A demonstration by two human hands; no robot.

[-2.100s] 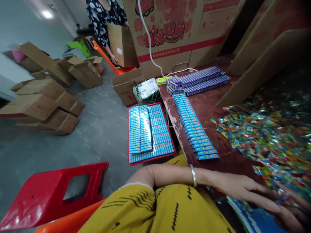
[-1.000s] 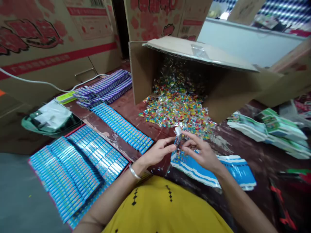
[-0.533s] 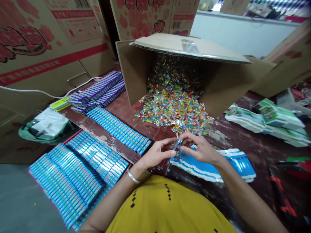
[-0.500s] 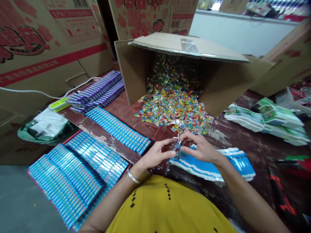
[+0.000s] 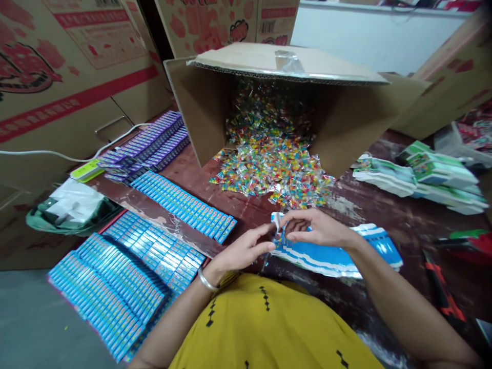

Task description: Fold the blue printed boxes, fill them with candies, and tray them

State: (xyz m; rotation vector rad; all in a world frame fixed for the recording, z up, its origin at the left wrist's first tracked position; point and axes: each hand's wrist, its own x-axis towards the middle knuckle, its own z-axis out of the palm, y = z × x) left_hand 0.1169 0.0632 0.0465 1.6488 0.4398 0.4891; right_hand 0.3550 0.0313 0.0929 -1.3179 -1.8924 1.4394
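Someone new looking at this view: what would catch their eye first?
Probably the heap of bright candies spilling from the open carton onto the table, straight ahead. Next, the blue boxes massed at lower left. Nearer the middle, the left hand and right hand come close together around a small white-flapped piece, by a blue stack.

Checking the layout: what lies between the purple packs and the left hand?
The head view shows a row of blue packs on the table, running from near the purple packs toward the left hand.
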